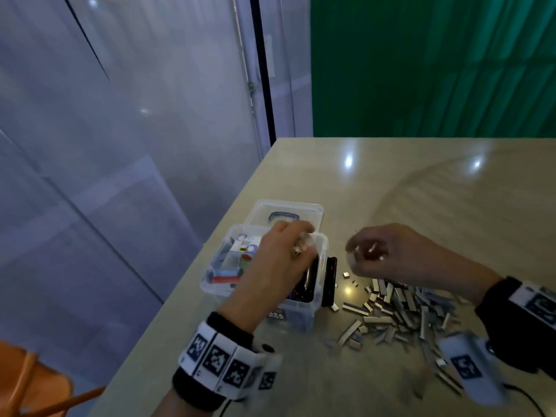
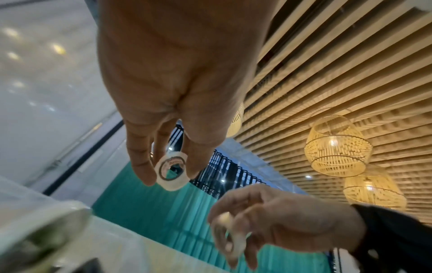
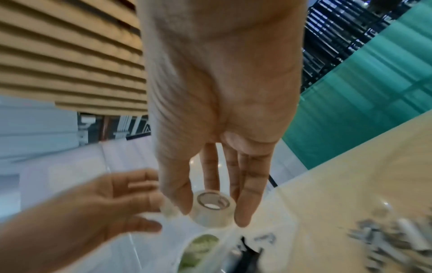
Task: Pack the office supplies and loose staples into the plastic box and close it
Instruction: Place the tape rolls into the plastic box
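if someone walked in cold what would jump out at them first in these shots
Probably the heap of loose staples strewn over the table under the right hand. Next, each hand pinches a small roll of clear tape: the left hand holds its tape roll above the open plastic box, and the right hand holds another roll beside the box. The clear lid lies just behind the box.
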A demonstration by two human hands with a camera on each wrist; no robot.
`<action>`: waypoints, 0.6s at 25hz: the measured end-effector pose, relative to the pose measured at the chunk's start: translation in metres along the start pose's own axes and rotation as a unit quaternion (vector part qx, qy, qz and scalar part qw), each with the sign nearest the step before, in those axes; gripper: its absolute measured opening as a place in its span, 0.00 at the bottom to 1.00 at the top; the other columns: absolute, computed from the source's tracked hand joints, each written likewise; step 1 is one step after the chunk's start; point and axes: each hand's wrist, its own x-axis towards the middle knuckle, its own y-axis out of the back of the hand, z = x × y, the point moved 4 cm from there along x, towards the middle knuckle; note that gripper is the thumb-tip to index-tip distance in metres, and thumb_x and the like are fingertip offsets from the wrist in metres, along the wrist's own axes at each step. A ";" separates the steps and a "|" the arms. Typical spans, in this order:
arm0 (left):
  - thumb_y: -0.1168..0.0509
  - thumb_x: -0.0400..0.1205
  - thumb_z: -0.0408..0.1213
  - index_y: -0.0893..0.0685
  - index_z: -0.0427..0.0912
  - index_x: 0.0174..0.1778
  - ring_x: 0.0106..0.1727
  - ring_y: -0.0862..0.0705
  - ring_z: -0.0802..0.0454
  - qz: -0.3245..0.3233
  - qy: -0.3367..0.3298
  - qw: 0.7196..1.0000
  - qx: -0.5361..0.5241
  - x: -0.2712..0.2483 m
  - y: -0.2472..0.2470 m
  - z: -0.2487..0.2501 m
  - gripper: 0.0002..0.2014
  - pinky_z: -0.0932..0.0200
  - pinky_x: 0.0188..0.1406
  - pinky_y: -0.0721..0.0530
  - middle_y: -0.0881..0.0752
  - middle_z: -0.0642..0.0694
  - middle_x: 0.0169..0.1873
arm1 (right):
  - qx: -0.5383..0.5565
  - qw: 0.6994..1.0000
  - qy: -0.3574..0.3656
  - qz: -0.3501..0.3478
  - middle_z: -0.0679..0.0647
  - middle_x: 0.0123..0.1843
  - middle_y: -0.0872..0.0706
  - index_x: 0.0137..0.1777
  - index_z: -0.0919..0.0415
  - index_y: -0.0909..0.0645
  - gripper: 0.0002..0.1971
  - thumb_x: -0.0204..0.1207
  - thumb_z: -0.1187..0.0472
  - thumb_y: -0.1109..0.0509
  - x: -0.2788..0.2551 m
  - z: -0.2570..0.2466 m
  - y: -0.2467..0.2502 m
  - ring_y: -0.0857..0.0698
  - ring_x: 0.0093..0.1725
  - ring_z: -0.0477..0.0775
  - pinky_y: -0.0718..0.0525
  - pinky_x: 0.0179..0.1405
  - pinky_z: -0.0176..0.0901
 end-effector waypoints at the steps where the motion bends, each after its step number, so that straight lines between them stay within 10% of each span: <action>1: 0.31 0.82 0.39 0.18 0.50 0.64 0.53 0.17 0.56 -0.011 0.003 1.000 0.014 -0.003 0.008 -0.010 0.14 0.59 0.53 0.15 0.18 0.52 0.55 | 0.021 1.000 0.010 0.010 0.44 0.42 0.09 0.51 0.43 0.13 0.10 0.71 0.50 0.18 0.012 -0.012 -0.004 0.10 0.42 0.42 0.11 0.46 0.42; 7: 0.31 0.80 0.35 0.20 0.48 0.56 0.45 0.21 0.57 -0.121 -0.039 0.985 0.113 -0.019 0.011 -0.035 0.11 0.72 0.41 0.27 0.17 0.55 0.46 | -0.046 0.998 0.041 0.026 0.43 0.48 0.13 0.54 0.47 0.21 0.13 0.74 0.48 0.24 0.055 -0.033 -0.057 0.15 0.49 0.44 0.14 0.47 0.46; 11: 0.33 0.83 0.39 0.19 0.51 0.62 0.62 0.21 0.49 -0.189 -0.067 0.961 0.190 -0.018 -0.003 -0.048 0.12 0.50 0.58 0.21 0.15 0.50 0.60 | -0.129 0.991 0.017 0.014 0.45 0.48 0.14 0.53 0.51 0.18 0.09 0.77 0.51 0.25 0.066 -0.025 -0.074 0.18 0.46 0.46 0.21 0.42 0.41; 15: 0.30 0.81 0.39 0.18 0.51 0.68 0.68 0.26 0.50 -0.190 -0.090 0.964 0.163 -0.010 0.002 -0.060 0.18 0.51 0.67 0.24 0.17 0.53 0.67 | -0.146 0.989 0.032 -0.013 0.43 0.47 0.14 0.50 0.50 0.13 0.06 0.75 0.52 0.22 0.068 -0.022 -0.083 0.20 0.45 0.42 0.26 0.38 0.33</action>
